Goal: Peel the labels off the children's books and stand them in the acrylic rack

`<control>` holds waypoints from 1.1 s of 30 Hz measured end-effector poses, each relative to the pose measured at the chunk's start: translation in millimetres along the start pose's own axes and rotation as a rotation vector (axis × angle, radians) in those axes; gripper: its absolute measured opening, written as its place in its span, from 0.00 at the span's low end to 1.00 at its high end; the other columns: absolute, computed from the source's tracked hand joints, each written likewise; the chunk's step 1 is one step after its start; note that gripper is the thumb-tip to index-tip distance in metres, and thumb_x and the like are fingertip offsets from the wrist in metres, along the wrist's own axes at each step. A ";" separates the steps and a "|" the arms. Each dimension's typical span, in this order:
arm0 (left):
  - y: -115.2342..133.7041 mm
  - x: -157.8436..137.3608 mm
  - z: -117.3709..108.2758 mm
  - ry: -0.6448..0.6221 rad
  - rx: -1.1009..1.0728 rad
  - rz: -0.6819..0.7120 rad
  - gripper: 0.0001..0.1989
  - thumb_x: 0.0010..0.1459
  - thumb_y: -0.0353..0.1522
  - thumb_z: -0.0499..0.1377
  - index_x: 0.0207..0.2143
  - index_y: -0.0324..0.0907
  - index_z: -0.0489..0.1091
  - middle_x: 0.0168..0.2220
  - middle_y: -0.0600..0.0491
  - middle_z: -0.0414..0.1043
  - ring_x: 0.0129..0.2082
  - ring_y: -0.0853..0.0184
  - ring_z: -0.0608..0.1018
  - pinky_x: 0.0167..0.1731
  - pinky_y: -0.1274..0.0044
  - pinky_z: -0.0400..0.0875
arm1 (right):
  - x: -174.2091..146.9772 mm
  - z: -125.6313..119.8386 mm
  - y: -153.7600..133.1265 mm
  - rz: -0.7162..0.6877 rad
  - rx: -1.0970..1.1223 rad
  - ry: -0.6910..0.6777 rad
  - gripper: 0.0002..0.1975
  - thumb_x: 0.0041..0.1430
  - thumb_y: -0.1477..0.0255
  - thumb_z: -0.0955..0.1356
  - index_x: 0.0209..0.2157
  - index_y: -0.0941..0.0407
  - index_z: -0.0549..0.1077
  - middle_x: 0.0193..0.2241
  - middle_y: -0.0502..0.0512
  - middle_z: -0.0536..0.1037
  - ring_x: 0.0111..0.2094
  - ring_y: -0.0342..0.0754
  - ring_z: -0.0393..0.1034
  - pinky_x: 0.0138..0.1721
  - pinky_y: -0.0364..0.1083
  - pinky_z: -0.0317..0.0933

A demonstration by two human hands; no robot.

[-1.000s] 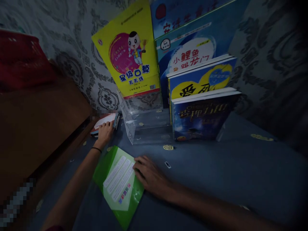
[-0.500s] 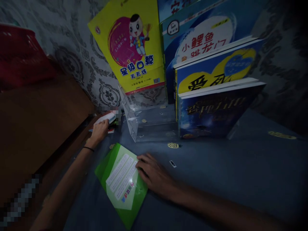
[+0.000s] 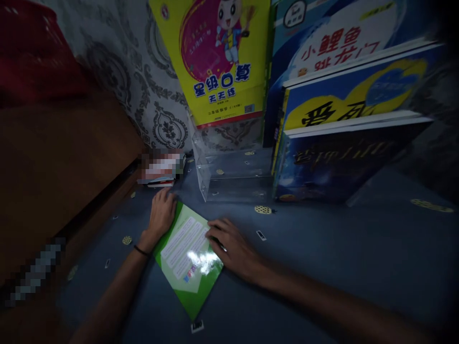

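Note:
A thin green booklet (image 3: 193, 298) lies at an angle on the table, a pale text panel on its upward side and glare across it. My left hand (image 3: 163, 212), with a dark band at the wrist, grips its upper left edge. On the opposite edge, the bent fingers of my right hand (image 3: 229, 243) hold the booklet; the thumb is partly hidden. Beyond my left hand sits a small stack of books (image 3: 163, 167), partly blurred out.
A clear stepped rack (image 3: 233, 188) stands behind the booklet. It holds a yellow workbook (image 3: 229, 102), a teal-blue book (image 3: 330, 43), a blue-and-yellow book (image 3: 297, 112) and a dark blue book (image 3: 322, 167). Brown furniture (image 3: 64, 177) borders the left, beneath a red item (image 3: 32, 52).
My left hand has left the small stack and come back to the green booklet's left edge. My right hand stays on its right edge. The view has shifted slightly.

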State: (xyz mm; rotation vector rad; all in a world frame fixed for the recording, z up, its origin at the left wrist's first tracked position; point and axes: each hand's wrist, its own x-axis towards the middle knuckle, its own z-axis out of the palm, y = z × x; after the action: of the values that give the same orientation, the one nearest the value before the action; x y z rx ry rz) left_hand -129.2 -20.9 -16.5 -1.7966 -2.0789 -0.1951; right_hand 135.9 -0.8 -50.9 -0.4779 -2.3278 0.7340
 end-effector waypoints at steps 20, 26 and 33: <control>10.0 -25.6 -12.3 -0.141 -0.772 0.192 0.18 0.67 0.30 0.49 0.56 0.42 0.71 0.55 0.48 0.77 0.56 0.62 0.77 0.58 0.69 0.70 | -23.9 -11.1 -44.2 -0.223 0.134 -0.243 0.12 0.70 0.75 0.62 0.36 0.57 0.77 0.32 0.54 0.79 0.34 0.45 0.73 0.39 0.45 0.68; -18.7 -48.9 -27.3 -0.084 -0.544 -0.085 0.16 0.67 0.30 0.49 0.50 0.38 0.73 0.46 0.44 0.79 0.46 0.56 0.80 0.50 0.63 0.73 | -20.7 -0.3 -26.4 -0.082 -0.020 -0.101 0.10 0.69 0.72 0.64 0.46 0.58 0.76 0.52 0.65 0.76 0.54 0.56 0.71 0.54 0.58 0.69; -11.3 -81.7 -31.7 -0.167 -0.383 0.029 0.17 0.68 0.29 0.48 0.54 0.41 0.71 0.52 0.46 0.76 0.52 0.58 0.76 0.54 0.63 0.71 | -26.7 10.1 -27.6 -0.114 -0.176 -0.164 0.17 0.66 0.70 0.66 0.55 0.58 0.73 0.58 0.67 0.73 0.60 0.62 0.65 0.58 0.65 0.66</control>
State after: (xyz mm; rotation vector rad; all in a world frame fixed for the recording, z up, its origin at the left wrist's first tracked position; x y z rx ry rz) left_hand -125.3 -109.1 -16.3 -2.1257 -2.2462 -0.4793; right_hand 144.6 -39.5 -53.0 -0.3690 -2.5633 0.5348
